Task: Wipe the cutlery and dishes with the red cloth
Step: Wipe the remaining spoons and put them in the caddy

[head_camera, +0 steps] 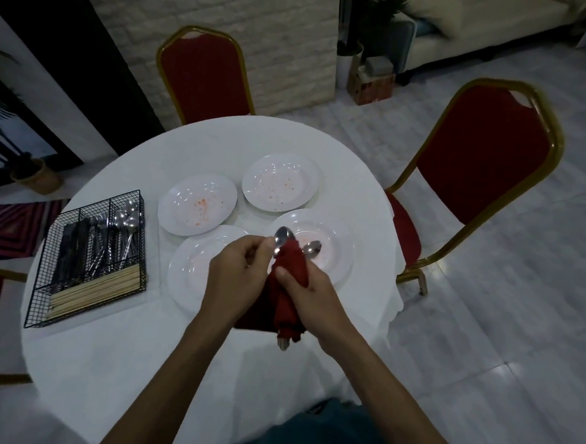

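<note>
Fingers of the left hand (239, 270) pinch a spoon (281, 240) above a plate (337, 255). The right hand (311, 291) grips the red cloth (290, 273) wrapped round the spoon's handle.

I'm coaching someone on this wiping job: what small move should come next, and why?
Probably pull the shiny metal spoon upward through the red cloth: the left hand pinches it by its bowl, and the right hand grips the cloth wrapped round its handle.
</note>
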The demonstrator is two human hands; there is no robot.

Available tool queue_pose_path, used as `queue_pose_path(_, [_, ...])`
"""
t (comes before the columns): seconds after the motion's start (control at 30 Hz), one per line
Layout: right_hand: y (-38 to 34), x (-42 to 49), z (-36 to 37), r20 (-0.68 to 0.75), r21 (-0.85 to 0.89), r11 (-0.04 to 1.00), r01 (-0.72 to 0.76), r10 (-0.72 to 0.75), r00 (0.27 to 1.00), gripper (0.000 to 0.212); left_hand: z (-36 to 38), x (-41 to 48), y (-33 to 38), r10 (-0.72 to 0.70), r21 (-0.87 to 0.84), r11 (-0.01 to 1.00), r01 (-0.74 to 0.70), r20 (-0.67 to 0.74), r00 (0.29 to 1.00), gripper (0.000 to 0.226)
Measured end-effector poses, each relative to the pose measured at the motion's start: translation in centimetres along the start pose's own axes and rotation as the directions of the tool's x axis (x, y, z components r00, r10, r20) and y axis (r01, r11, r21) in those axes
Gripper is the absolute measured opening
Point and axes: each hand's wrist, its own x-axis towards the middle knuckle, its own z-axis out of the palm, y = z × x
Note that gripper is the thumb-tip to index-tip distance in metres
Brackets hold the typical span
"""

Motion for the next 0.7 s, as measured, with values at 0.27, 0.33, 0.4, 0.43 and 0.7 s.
queue_pose_path(0.27, [0.2,-0.1,-0.8,0.211,-0.007,0.999,-0.054,0.054,0.976,0.02,0.1,0.3,-1.6,-0.121,-0.079,0.99,0.115,-0.073,0.99,0.013])
queue_pose_path(0.33, [0.3,0.0,-0.9,0.192,0.003,0.997,-0.072,0.07,0.979,0.018,-0.1,0.5,-2.5,-0.126,0.053,0.991,0.124,0.037,0.991,0.009])
queue_pose_path(0.4, [0.3,0.2,-0.7,0.156,-0.01,0.997,-0.08,0.081,0.984,0.017,-0.5,0.4,-3.4,-0.155,0.088,0.986,0.145,0.13,0.979,0.011])
queue_pose_path(0.43, [0.3,0.4,-0.7,0.151,-0.028,0.997,-0.077,0.081,0.985,0.018,-0.8,0.3,-3.8,-0.175,0.05,0.984,0.169,0.169,0.97,0.012])
queue_pose_path(0.7, [0.6,0.6,1.3,0.263,-0.056,0.991,-0.119,0.13,0.956,0.023,-2.5,-0.1,-5.0,-0.361,-0.307,0.844,0.44,0.283,0.889,0.013])
